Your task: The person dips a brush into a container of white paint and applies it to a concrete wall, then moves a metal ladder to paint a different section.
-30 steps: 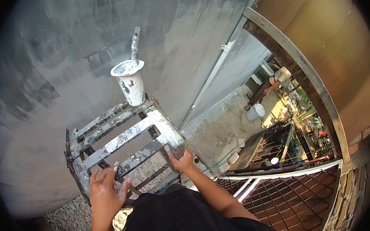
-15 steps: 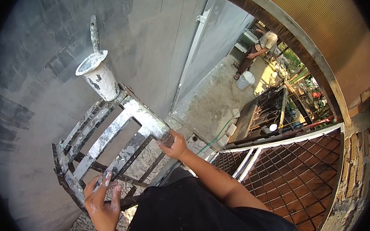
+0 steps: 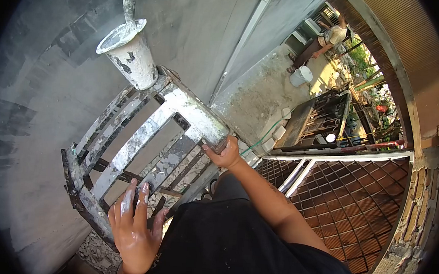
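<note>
No lettering, number or sign — nothing here can be read.

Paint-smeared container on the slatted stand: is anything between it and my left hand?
Nothing visible stands up in the way: between your left hand and the container, at the far corner of the stand, lie only slats and the gaps between them.
</note>
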`<state>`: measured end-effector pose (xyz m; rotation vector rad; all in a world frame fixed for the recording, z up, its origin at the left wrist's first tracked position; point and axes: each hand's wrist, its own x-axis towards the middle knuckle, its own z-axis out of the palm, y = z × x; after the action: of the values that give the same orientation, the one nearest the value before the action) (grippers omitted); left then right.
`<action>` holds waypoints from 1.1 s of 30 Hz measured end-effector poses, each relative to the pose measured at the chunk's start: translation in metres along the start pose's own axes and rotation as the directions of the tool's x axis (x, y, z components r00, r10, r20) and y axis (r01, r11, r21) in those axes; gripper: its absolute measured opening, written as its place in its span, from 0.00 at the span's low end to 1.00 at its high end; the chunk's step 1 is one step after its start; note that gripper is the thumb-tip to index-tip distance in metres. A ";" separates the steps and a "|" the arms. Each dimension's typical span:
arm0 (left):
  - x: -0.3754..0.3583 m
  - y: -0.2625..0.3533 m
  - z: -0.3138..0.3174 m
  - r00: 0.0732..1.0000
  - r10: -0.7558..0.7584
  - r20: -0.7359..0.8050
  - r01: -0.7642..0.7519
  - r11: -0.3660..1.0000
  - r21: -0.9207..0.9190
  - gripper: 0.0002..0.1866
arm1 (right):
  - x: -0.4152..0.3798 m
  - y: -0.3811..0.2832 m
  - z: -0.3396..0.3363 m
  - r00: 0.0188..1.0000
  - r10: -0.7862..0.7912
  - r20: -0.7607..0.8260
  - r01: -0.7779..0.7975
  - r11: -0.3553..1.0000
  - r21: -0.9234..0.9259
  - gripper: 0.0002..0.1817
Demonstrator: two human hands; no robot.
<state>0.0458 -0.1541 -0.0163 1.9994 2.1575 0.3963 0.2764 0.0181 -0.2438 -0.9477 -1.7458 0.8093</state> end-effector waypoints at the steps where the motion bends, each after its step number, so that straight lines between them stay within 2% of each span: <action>1: 0.000 0.000 0.000 1.000 0.007 0.006 -0.007 1.000 0.000 0.38 | 0.001 -0.002 0.000 1.000 -0.006 -0.017 0.006 1.000 0.017 0.17; 6: 0.000 -0.003 -0.001 0.994 0.082 0.067 -0.087 0.993 0.073 0.38 | -0.001 0.004 0.004 0.999 -0.012 -0.050 0.015 0.998 0.057 0.16; 10: -0.002 -0.005 -0.001 0.991 0.124 0.058 -0.129 0.988 0.082 0.39 | -0.002 0.001 0.003 0.999 -0.010 -0.051 0.009 1.000 -0.024 0.17; 13: -0.004 -0.004 0.000 0.989 0.138 0.047 -0.141 0.986 0.084 0.40 | 0.001 -0.002 0.002 0.998 -0.018 -0.062 0.016 0.999 -0.047 0.18; 15: -0.005 -0.003 -0.001 0.994 0.092 0.059 -0.096 0.993 0.063 0.44 | 0.002 -0.005 0.001 0.997 -0.041 -0.069 0.037 0.997 -0.065 0.19; 19: -0.007 -0.003 -0.002 0.995 0.081 0.061 -0.086 0.994 0.074 0.44 | 0.001 -0.010 0.003 0.994 -0.065 -0.092 0.056 0.993 -0.099 0.19; 23: -0.008 -0.005 0.001 0.992 0.127 0.000 -0.126 0.988 0.089 0.44 | 0.000 -0.010 0.002 0.992 -0.063 -0.112 0.054 0.995 -0.081 0.21; 25: -0.008 -0.003 0.000 0.995 0.099 0.008 -0.100 0.991 0.090 0.43 | -0.004 -0.017 0.001 0.992 0.113 -0.058 -0.119 0.986 -0.113 0.24; 29: -0.009 -0.003 -0.001 0.996 0.088 0.003 -0.088 0.992 0.087 0.42 | -0.007 -0.013 0.003 0.985 0.151 -0.079 -0.162 0.975 -0.152 0.30; 33: -0.011 -0.006 0.002 0.995 0.095 -0.027 -0.093 0.993 0.073 0.40 | -0.009 -0.016 0.000 0.977 0.212 -0.033 -0.215 0.962 -0.171 0.35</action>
<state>0.0414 -0.1655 -0.0208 2.1530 2.1302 0.3696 0.2746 0.0026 -0.2346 -1.2732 -1.7418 0.7927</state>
